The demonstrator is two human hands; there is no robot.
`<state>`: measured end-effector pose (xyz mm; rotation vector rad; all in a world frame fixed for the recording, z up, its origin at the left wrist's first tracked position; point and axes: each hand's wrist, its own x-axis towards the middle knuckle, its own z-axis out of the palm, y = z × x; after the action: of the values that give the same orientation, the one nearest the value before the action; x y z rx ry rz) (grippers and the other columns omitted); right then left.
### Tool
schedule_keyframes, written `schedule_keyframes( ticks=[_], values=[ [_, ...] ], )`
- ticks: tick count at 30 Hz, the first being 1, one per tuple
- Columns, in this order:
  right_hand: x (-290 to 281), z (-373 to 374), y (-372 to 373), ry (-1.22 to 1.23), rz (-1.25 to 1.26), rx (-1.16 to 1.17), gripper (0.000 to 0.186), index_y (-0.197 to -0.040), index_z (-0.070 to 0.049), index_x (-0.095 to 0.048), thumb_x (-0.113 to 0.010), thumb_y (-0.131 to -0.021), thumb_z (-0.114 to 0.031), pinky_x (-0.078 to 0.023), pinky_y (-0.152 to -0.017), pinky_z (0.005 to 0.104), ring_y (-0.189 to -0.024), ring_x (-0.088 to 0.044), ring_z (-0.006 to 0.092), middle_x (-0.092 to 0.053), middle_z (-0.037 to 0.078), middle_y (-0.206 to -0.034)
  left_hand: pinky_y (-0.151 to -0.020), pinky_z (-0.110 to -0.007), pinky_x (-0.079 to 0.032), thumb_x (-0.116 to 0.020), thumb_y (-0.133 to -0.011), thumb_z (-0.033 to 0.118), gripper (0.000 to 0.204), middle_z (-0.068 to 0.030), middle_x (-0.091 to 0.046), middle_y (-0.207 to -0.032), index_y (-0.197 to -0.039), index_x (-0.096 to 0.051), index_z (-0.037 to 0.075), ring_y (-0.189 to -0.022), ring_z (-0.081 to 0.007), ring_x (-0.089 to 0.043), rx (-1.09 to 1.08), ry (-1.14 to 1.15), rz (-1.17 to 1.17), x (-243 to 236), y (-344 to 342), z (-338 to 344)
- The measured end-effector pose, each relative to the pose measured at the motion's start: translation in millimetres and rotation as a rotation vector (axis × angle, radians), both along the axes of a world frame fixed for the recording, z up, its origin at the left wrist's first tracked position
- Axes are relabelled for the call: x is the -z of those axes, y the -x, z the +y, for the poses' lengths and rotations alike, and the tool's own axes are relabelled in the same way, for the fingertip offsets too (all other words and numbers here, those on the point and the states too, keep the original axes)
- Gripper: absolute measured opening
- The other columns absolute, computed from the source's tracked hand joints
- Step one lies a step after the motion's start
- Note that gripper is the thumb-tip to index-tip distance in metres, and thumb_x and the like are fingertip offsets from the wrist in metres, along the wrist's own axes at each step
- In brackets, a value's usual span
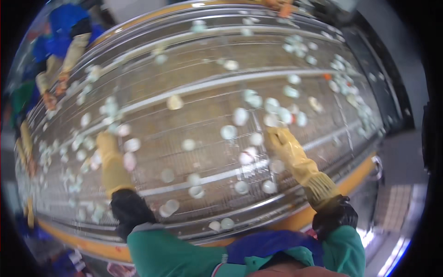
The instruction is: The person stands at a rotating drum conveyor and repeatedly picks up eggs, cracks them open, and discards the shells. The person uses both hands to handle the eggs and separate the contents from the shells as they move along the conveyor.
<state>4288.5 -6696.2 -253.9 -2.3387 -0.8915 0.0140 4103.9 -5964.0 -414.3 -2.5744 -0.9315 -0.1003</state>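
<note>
Reaches over brown belt (pixel 150 122). Has gloved left hand (pixel 107 147) beside pinkish disc (pixel 123 129) on belt; can't tell finger spread. Has gloved right hand (pixel 287 145) at whitish disc (pixel 271 120) on belt; can't tell if gripping.

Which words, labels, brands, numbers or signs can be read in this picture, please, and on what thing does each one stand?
There are none that can be read.
Green left sleeve: a small pale mark beside the blue apron is too small and blurred to read.
Yellow-gloved left hand and right hand: no lettering can be made out.
Pale round pieces: none can be made out either.
</note>
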Motion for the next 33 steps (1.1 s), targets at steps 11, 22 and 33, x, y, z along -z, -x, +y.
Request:
schedule_keyframes(
  ticks=[11,22,33],
  values=[
    [-83.2,-120.5,162.5,0.23,0.672,0.132,0.033,-0.132,-0.008,-0.067,-0.06,-0.101,-0.017,-0.056,-0.085,0.034,-0.093,-0.071,0.0222,-0.071,0.012,-0.12,-0.057,-0.021,-0.046,-0.066,-0.098,0.016,0.022,-0.0058,-0.073,-0.107,-0.114,-0.072,0.003,-0.065,-0.0062,-0.057,0.265,1.581,-0.765,-225.1,14.2,-394.1],
    [-12.0,-203.6,176.6,0.012,0.227,-0.476,0.035,-0.122,-0.003,-0.068,-0.068,-0.091,-0.019,-0.057,-0.094,0.0435,-0.112,-0.068,0.0362,-0.067,0.018,-0.131,-0.094,-0.037,-0.056,-0.058,-0.093,0.005,0.038,-0.0105,-0.075,-0.119,-0.129,-0.067,0.003,-0.106,-0.0235,-0.07,0.916,1.695,0.03,-193.0,87.1,-659.5],
    [-30.4,-141.8,16.3,-0.213,0.053,-0.196,0.034,-0.128,0.001,-0.063,-0.05,-0.106,-0.021,-0.053,-0.097,0.0452,-0.109,-0.066,0.0427,-0.068,0.024,-0.124,-0.092,-0.036,-0.054,-0.069,-0.097,0.021,0.043,-0.0104,-0.071,-0.122,-0.134,-0.062,0.0,-0.102,-0.0241,-0.068,0.447,1.45,-1.027,-192.3,-15.8,-683.7]
  ],
)
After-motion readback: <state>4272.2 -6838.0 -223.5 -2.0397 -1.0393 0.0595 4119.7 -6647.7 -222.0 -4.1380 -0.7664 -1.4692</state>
